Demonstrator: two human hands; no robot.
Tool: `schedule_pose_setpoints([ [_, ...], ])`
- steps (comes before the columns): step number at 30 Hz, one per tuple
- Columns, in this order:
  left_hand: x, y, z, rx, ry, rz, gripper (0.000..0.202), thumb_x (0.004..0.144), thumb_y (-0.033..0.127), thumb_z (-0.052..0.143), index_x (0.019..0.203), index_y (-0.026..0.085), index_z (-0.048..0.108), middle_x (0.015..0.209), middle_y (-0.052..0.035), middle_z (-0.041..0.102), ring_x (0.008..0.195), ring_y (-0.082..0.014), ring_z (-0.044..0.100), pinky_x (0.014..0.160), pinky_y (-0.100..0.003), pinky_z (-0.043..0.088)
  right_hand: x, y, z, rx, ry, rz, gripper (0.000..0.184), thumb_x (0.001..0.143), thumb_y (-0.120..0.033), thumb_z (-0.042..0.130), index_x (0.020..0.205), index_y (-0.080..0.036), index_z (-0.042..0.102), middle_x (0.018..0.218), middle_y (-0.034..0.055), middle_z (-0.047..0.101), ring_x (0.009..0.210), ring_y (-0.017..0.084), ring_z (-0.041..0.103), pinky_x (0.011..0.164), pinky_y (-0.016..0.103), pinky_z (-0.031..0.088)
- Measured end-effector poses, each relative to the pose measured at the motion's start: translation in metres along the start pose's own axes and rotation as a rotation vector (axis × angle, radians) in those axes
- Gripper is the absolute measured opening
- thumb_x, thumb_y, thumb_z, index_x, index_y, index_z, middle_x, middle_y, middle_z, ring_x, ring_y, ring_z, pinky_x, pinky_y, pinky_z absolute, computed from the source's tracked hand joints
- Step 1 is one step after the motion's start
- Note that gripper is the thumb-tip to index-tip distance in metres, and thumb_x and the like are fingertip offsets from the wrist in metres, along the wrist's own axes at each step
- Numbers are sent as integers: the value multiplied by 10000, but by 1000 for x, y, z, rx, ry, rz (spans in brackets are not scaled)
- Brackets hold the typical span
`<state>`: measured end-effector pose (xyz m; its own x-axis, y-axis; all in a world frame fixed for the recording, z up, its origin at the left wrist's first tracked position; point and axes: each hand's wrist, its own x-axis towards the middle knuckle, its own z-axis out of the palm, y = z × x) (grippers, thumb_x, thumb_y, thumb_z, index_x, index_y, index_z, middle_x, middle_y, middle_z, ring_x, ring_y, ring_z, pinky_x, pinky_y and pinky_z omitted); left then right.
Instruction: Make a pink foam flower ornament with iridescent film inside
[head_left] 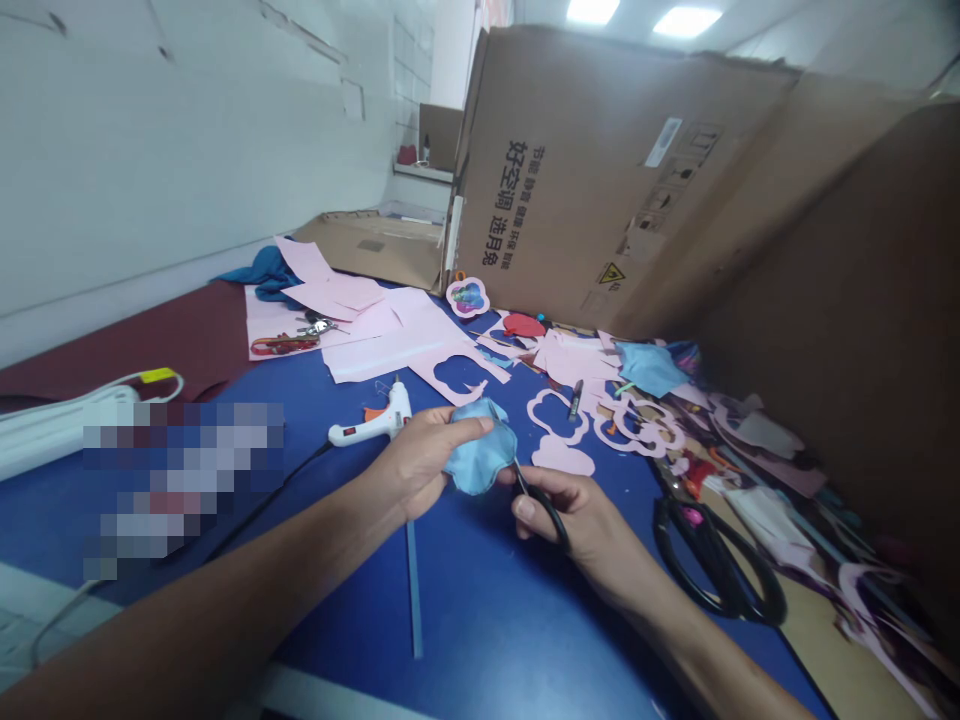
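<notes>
Hands both up over the bench, close together. Left hand (420, 465) pinches a scalloped piece of blue craft felt (481, 450) between thumb and fingers, wrist turned in, forearm coming from lower left. Right hand (574, 525) closed round black-handled scissors (546, 508), blade up against the felt's lower edge, forearm from lower right. Felt held between the hands, above the bench (480, 620), which has a smooth blue top.

White hot-glue gun (373, 422) with orange trigger lies just beside left hand, black cord (274, 495) trailing left. Thin blue strip (412, 590) runs from under left wrist toward the near edge. Past the hands, pink paper sheets (405, 340) with rounded cut-outs; pink cloud-shaped outlines (559, 420) near the felt. Second black-handled scissors (716, 565) lie off to the right on scattered offcuts. Behind, a cardboard box (592, 170) printed in black Chinese, "好空调 选月兔" readable, with a yellow warning triangle (611, 272). Maroon cloth (142, 340) and crumpled blue cloth (262, 275) at far left. Pixelated patch (180, 490) hides part of the left side.
</notes>
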<state>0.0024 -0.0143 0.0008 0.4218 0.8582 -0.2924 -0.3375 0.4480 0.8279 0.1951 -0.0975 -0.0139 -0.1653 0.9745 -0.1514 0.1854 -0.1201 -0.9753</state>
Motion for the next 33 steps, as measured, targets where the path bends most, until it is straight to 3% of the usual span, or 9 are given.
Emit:
schedule_pose_setpoints([
  [9, -3, 1, 3, -27, 18, -3, 103, 820, 176, 839, 852, 103, 773, 782, -92, 770, 643, -158, 703, 611, -249, 534, 0, 2, 2, 20, 19, -8, 564, 789, -632, 869, 1161, -210, 825, 685, -8, 645, 670, 163, 557, 665, 295, 422],
  [28, 2, -2, -2, -18, -23, 24, 210, 771, 238, 904, 883, 110, 781, 853, -117, 785, 718, -185, 730, 672, -270, 560, -1, 0, 5, 18, 24, -23, 609, 789, -677, 842, 1176, -207, 826, 676, -13, 601, 659, 164, 537, 673, 308, 448],
  [33, 1, -1, -1, -38, -41, 70, 268, 741, 292, 940, 854, 119, 770, 789, -79, 757, 635, -153, 676, 596, -252, 508, -1, -1, 6, 5, 28, -23, 621, 793, -688, 837, 1173, -197, 829, 672, -9, 603, 659, 166, 539, 671, 308, 453],
])
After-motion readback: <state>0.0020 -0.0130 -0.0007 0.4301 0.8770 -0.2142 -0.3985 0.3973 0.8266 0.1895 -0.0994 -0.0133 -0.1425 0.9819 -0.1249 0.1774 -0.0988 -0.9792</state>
